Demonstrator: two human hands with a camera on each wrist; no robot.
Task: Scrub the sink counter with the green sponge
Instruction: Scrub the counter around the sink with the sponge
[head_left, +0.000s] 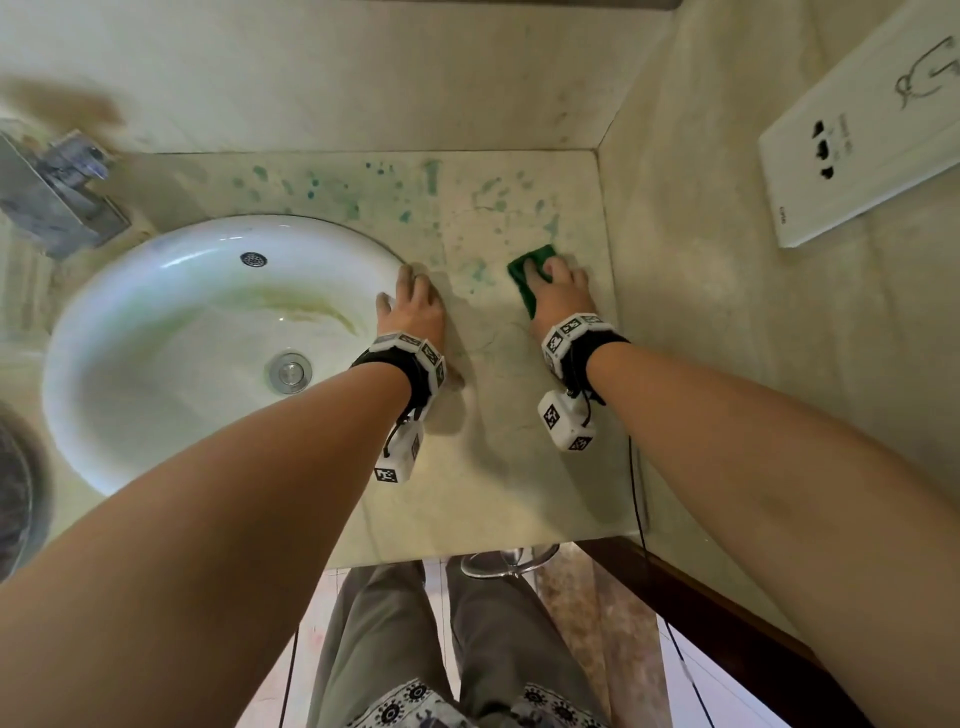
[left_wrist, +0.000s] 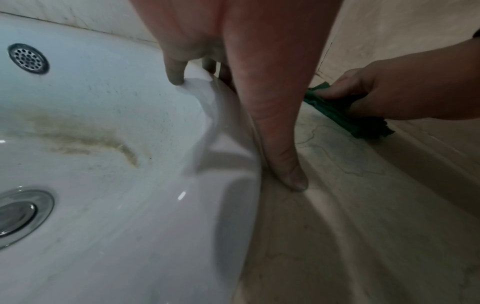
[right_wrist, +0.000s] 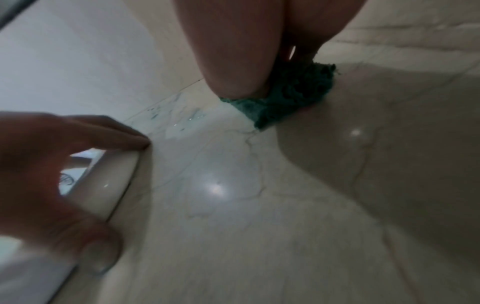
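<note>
Nearest the viewer, grey trousers (head_left: 384, 639) are seen below the front edge of the pale marble counter (head_left: 493, 467). Further in, the left hand (head_left: 415, 306) is laid over the right rim of the white sink (head_left: 156, 338), its fingers spread and nearly straight, nothing held; in the left wrist view one fingertip (left_wrist: 176, 79) is set on the rim and the thumb (left_wrist: 291, 176) is planted on the counter just beside the basin. To its right, the green sponge (head_left: 530, 273) is pressed flat onto the counter under the right hand (head_left: 561, 296), whose fingers are curled over its top while the thumb is tucked against its side, close to the right wall. In the basin a brownish streak (head_left: 311, 309) is seen above the drain plug (head_left: 290, 371), with the overflow hole (head_left: 253, 259) beyond. Behind the sponge, green smears and spots (head_left: 363, 192) are scattered over the counter up to the back wall. A metal tap (head_left: 57, 187) is mounted at the far left, and a white socket plate (head_left: 857, 145) is fixed on the right wall.
</note>
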